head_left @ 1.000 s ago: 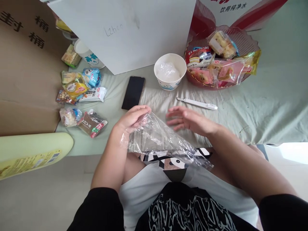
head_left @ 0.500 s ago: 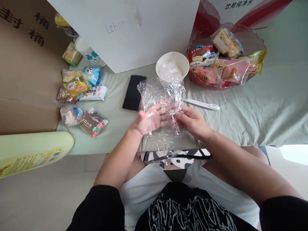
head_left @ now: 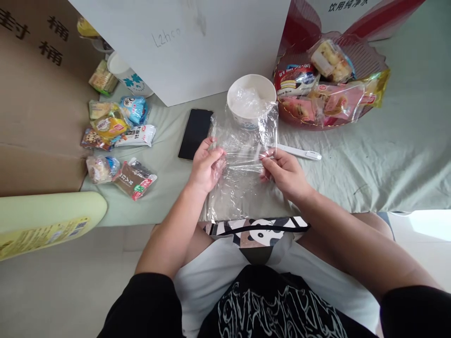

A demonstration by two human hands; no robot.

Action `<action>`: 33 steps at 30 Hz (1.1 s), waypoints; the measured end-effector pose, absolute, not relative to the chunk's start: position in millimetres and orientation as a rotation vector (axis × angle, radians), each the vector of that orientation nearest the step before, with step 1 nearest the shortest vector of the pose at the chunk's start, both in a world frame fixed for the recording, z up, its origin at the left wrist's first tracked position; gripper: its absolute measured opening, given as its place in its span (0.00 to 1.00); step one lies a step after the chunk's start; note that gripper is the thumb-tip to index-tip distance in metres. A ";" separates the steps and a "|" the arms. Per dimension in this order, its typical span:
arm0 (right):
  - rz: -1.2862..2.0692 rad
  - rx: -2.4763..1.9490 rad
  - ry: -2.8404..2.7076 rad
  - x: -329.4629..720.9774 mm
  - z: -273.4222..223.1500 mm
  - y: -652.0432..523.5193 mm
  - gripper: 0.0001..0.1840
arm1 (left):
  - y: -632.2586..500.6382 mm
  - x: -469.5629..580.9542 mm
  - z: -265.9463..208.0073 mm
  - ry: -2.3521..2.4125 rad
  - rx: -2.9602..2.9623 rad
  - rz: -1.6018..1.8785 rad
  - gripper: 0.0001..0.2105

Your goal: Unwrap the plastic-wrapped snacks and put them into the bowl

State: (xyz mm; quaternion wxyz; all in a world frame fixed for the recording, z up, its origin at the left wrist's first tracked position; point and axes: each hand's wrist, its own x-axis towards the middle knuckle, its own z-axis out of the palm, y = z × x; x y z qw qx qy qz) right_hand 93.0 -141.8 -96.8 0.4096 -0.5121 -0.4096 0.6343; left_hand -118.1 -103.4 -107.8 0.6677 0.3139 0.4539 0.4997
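A sheet of clear plastic film (head_left: 243, 155) stretches between my two hands, its far edge overlapping the near side of a white paper bowl (head_left: 252, 82). My left hand (head_left: 207, 166) pinches the film's left side between thumb and fingers. On the other side my right hand (head_left: 283, 171) grips it the same way. More crumpled clear plastic (head_left: 246, 99) shows inside the bowl. Just beyond my right fingers lies a white slim-handled tool (head_left: 303, 152), its left end hidden behind the film and hand. A black phone (head_left: 195, 134) rests left of the film.
A pink ribbed basket (head_left: 369, 56) of packaged snacks stands at the right, against a box. Several wrapped snacks (head_left: 112, 124) and a paper cup (head_left: 121, 68) lie at the left. A white board-like panel (head_left: 197, 51) rises behind the bowl. The cloth-covered table's front edge is near my knees.
My left hand, spread flat behind the film before, has closed on its left side. The film is now pulled flatter and wider between both hands.
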 end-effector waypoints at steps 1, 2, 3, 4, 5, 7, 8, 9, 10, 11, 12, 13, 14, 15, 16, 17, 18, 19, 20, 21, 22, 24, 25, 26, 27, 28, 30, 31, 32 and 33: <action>1.593 -1.293 -1.025 93.2 -96.1 -141.6 0.15 | -102.6 -118.7 -106.9 1.000 0.698 1.137 0.20; 1.597 -1.293 -1.023 93.5 -95.4 -141.5 0.15 | -102.4 -118.9 -105.2 0.975 0.693 1.120 0.19; 1.602 -1.292 -1.024 93.9 -94.8 -141.3 0.14 | -102.7 -118.7 -103.1 0.957 0.699 1.071 0.19; 1.606 -1.290 -1.032 94.2 -94.6 -141.2 0.13 | -103.4 -118.2 -100.7 0.953 0.718 0.995 0.19; 1.610 -1.290 -1.042 94.6 -94.8 -141.0 0.13 | -104.3 -117.6 -98.5 0.962 0.746 0.905 0.19; 1.597 -1.295 -1.051 95.6 -96.4 -140.7 0.12 | -106.7 -117.3 -95.5 1.013 0.813 0.758 0.18; 1.577 -1.301 -1.049 96.2 -97.7 -140.6 0.13 | -107.9 -118.1 -95.1 1.044 0.846 0.736 0.18; 1.545 -1.307 -1.047 96.8 -99.0 -140.6 0.16 | -109.2 -119.5 -95.3 1.073 0.879 0.753 0.19; 1.505 -1.313 -1.051 97.5 -100.2 -140.7 0.21 | -110.6 -121.4 -96.2 1.096 0.917 0.803 0.22; 1.457 -1.312 -1.064 98.3 -101.3 -141.1 0.27 | -112.0 -123.7 -97.6 1.115 0.960 0.873 0.26; 1.411 -1.301 -1.089 99.1 -102.0 -141.7 0.32 | -113.4 -126.0 -99.3 1.130 1.010 0.951 0.30; 1.366 -1.275 -1.126 99.9 -102.5 -142.6 0.35 | -114.7 -128.2 -101.1 1.141 1.066 1.028 0.33; 1.321 -1.230 -1.174 100.6 -102.7 -143.6 0.36 | -115.9 -130.0 -102.8 1.146 1.130 1.099 0.35; 1.273 -1.171 -1.235 101.3 -102.6 -144.8 0.35 | -116.8 -131.3 -104.4 1.144 1.197 1.164 0.34; 1.221 -1.109 -1.306 101.8 -102.4 -145.9 0.32 | -117.5 -132.2 -105.7 1.133 1.264 1.224 0.31; 1.164 -1.058 -1.384 102.1 -102.1 -146.9 0.28 | -118.1 -132.7 -106.5 1.112 1.332 1.269 0.25; 1.104 -1.034 -1.457 102.3 -101.7 -147.6 0.23 | -118.5 -132.9 -107.0 1.087 1.400 1.294 0.19; 1.046 -1.040 -1.520 102.5 -101.2 -148.0 0.20 | -118.8 -133.2 -107.1 1.058 1.465 1.298 0.14; 0.994 -1.077 -1.567 102.7 -100.7 -147.9 0.18 | -119.1 -133.5 -107.0 1.031 1.526 1.282 0.12; 0.948 -1.134 -1.598 103.0 -100.3 -147.5 0.18 | -119.5 -134.0 -106.7 1.013 1.580 1.249 0.10; 0.906 -1.198 -1.614 103.4 -100.2 -146.7 0.19 | -119.9 -134.6 -106.4 1.013 1.631 1.203 0.11; 0.815 -1.302 -1.638 104.8 -100.8 -144.6 0.17 | -120.5 -136.1 -105.8 1.072 1.727 1.106 0.16; 0.761 -1.334 -1.657 105.6 -101.7 -143.5 0.14 | -120.5 -136.7 -105.7 1.121 1.785 1.071 0.17; 0.702 -1.357 -1.678 106.4 -102.7 -142.6 0.11 | -120.3 -137.2 -105.7 1.169 1.854 1.047 0.16; 0.635 -1.372 -1.699 107.0 -103.8 -141.9 0.08 | -120.0 -137.5 -105.7 1.203 1.933 1.035 0.14; 0.561 -1.382 -1.717 107.4 -104.7 -141.5 0.06 | -119.5 -137.7 -105.8 1.220 2.017 1.037 0.11; 0.403 -1.384 -1.730 107.8 -104.9 -141.8 0.05 | -118.5 -137.9 -106.0 1.239 2.161 1.077 0.06; 0.332 -1.359 -1.733 107.9 -103.9 -142.4 0.05 | -118.2 -138.0 -106.0 1.255 2.209 1.107 0.04; 0.288 -1.312 -1.746 108.0 -102.1 -143.4 0.04 | -118.2 -138.2 -105.9 1.278 2.235 1.140 0.05; 0.285 -1.250 -1.766 108.1 -99.7 -144.7 0.03 | -118.5 -138.4 -105.5 1.301 2.237 1.171 0.06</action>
